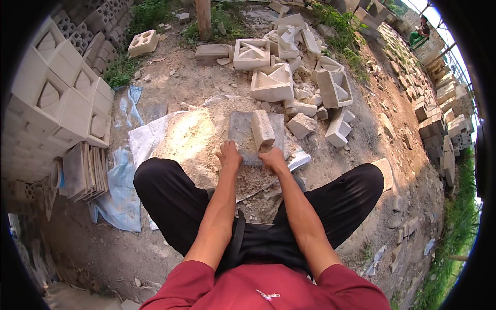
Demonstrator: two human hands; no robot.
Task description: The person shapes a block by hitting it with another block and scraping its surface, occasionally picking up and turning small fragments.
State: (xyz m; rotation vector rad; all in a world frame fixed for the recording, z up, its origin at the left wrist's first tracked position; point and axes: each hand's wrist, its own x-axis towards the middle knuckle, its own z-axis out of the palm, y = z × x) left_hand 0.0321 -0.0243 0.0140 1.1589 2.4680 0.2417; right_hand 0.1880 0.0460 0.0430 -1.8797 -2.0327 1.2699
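A grey flat board [239, 121] lies on the ground in front of me, with an oblong pale concrete block [262, 128] on its right part. At the board's left edge, beside loose sandy material, is my left hand [229, 155], its fingers curled; what they hold, if anything, is hidden. My right hand [273, 159] is closed at the near end of the block, its fingers bent and partly hidden under the wrist. A pale heap of sandy powder [191, 132] spreads left of the board, partly over a white sheet [147, 137].
Moulded concrete blocks [271, 82] and broken pieces [301, 125] pile up beyond the board. Stacked pale blocks [72, 106] form a wall at left, near leaning thin boards [85, 173] and blue plastic [121, 199]. A wooden post [203, 20] stands ahead. A person [421, 33] is far right.
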